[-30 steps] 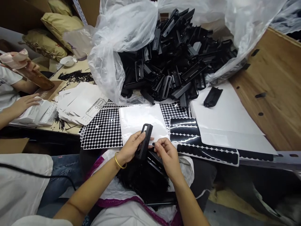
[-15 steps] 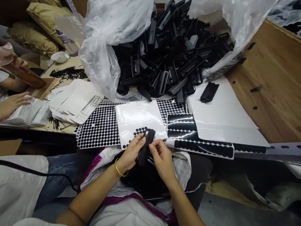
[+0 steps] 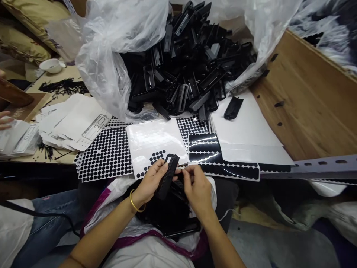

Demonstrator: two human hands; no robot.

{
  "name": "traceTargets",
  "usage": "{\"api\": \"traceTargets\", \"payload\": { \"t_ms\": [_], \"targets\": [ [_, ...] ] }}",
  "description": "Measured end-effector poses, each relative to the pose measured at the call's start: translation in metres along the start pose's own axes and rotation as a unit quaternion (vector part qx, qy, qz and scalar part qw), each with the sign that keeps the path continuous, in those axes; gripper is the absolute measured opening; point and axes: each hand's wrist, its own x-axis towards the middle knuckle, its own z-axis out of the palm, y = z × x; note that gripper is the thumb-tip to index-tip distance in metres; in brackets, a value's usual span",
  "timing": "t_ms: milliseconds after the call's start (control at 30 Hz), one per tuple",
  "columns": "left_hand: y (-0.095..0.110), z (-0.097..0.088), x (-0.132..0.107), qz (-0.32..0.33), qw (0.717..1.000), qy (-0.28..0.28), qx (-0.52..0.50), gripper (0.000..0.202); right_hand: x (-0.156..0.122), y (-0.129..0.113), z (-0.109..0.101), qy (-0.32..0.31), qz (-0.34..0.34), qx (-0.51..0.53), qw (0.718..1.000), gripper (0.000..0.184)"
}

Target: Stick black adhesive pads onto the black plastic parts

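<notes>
My left hand, with a yellow bangle at the wrist, grips a long black plastic piece with a ribbed face and a small slot at its upper end. The piece is held tilted above my lap. Just right of it, my right hand is closed in a pinch; a thin pale edge shows at its fingertips, too small to name. Below both hands an open bag with a purple edge lies on my lap, with more black pieces inside. A white sheet with some black round stickers lies just beyond my hands.
Sheets of black dots and larger black stickers line the table edge. Behind them a clear plastic bag spills many black parts. White printed cards lie left, near a co-worker's hand. A wooden board stands right.
My right hand has drawn a little to the right, away from the black piece, still pinching. The view has shifted right, so the table things sit further left. The co-worker's arm is mostly out of view.
</notes>
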Motion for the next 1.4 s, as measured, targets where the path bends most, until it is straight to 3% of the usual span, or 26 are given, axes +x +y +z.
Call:
{"api": "traceTargets", "payload": {
  "t_ms": [100, 167, 333, 467, 667, 800, 900, 1033, 1100, 1200, 1300, 1400],
  "targets": [
    [0.001, 0.003, 0.0, -0.038, 0.999, -0.024, -0.016, 0.029, 0.005, 0.022, -0.025, 0.057, 0.009, -0.079, 0.995, 0.008],
    [-0.002, 0.004, 0.002, -0.045, 0.998, -0.028, -0.028, 0.028, 0.009, 0.033, -0.034, 0.047, -0.012, -0.143, 0.989, 0.013],
    [-0.009, 0.004, 0.005, -0.039, 0.997, -0.049, -0.041, 0.025, 0.016, 0.034, -0.027, -0.008, -0.076, -0.263, 0.962, 0.02],
    [-0.006, 0.002, 0.004, -0.042, 0.997, -0.05, -0.036, 0.027, 0.017, 0.027, -0.018, -0.064, -0.142, -0.275, 0.949, 0.022],
    [-0.004, -0.003, 0.004, -0.04, 0.997, -0.054, -0.036, 0.025, 0.021, 0.035, -0.025, -0.004, -0.088, -0.277, 0.957, 0.015],
    [-0.007, -0.003, 0.005, -0.044, 0.996, -0.059, -0.042, 0.024, 0.022, 0.039, -0.029, -0.04, -0.107, -0.279, 0.953, 0.021],
    [-0.008, -0.001, 0.005, -0.052, 0.996, -0.054, -0.045, 0.025, 0.022, 0.034, -0.03, -0.055, -0.099, -0.223, 0.968, 0.022],
    [-0.009, -0.001, 0.004, -0.067, 0.995, -0.053, -0.051, 0.03, 0.017, 0.016, -0.029, -0.064, 0.002, 0.013, 0.998, 0.017],
    [-0.01, -0.001, 0.002, -0.074, 0.994, -0.059, -0.052, 0.034, 0.014, 0.007, -0.025, -0.082, 0.071, 0.147, 0.983, 0.018],
    [-0.009, -0.001, 0.0, -0.077, 0.994, -0.069, -0.043, 0.038, 0.013, -0.002, -0.016, -0.116, 0.155, 0.284, 0.939, 0.02],
    [-0.007, -0.002, -0.002, -0.076, 0.994, -0.076, -0.032, 0.04, 0.015, -0.006, -0.009, -0.14, 0.198, 0.337, 0.91, 0.021],
    [-0.007, -0.003, -0.003, -0.073, 0.994, -0.08, -0.029, 0.041, 0.017, -0.007, -0.006, -0.147, 0.216, 0.347, 0.901, 0.022]
  ]
}}
